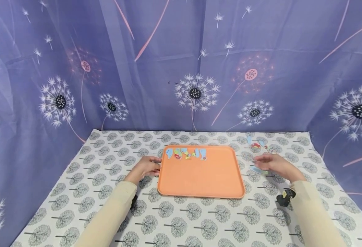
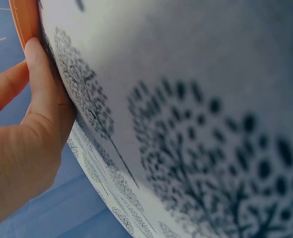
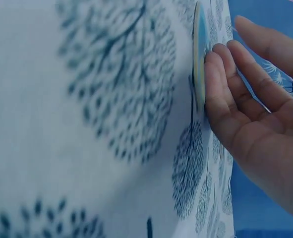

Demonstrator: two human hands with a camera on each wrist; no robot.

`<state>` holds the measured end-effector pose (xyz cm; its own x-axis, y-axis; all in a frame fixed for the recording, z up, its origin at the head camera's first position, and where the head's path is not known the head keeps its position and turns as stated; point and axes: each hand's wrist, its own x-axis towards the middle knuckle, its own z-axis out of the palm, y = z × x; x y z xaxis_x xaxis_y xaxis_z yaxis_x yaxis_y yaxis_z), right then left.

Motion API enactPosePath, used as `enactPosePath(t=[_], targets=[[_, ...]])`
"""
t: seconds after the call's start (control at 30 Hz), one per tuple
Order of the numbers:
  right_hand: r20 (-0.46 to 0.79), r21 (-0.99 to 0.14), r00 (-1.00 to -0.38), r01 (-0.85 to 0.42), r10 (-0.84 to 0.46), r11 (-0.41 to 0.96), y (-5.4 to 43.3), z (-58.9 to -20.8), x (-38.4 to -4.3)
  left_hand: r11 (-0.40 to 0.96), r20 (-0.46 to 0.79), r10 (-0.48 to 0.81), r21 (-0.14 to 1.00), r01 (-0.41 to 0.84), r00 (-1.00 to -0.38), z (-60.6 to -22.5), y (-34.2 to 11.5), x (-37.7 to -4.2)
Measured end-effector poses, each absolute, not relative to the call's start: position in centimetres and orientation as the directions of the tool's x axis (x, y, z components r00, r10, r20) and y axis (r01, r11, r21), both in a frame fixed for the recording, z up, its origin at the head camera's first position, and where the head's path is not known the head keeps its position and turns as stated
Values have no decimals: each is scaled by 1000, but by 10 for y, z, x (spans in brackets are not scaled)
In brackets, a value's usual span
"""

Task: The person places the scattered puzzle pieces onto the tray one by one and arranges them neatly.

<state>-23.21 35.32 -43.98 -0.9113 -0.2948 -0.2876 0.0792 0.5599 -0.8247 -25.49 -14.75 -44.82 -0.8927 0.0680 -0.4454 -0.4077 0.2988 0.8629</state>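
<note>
An orange tray (image 1: 199, 175) lies on the cloth, with a row of small colourful cut-out pieces (image 1: 184, 153) along its upper left. My left hand (image 1: 145, 167) is at the tray's left side. In the left wrist view, one fingertip touches the orange rim (image 2: 26, 22), and the fingers look fairly straight. To the right of the tray, my right hand (image 1: 273, 164) is over a flat blue and green piece (image 1: 258, 170). The right wrist view shows that piece edge-on (image 3: 200, 59) beside the slightly bent fingers, with no grip on it visible.
More small pieces (image 1: 256, 144), blue and red, lie on the cloth beyond my right hand. The tree-patterned tablecloth (image 1: 178, 223) covers the table. A purple dandelion curtain (image 1: 156, 85) hangs behind and at both sides. A black wrist device (image 1: 286, 197) is on the right wrist.
</note>
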Motion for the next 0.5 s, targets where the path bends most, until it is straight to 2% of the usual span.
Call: enactPosePath(t=[0.27,0.5], targets=[[-252,-809,-910,11,-330,587,356,-447,-228,301,-430,70,869,-392,-900,-450,-147,-253],[-245,-815,-916,17,-318,580,355,-450,-230,291,-428,71,873,-392,-901,-448,-148,-253]])
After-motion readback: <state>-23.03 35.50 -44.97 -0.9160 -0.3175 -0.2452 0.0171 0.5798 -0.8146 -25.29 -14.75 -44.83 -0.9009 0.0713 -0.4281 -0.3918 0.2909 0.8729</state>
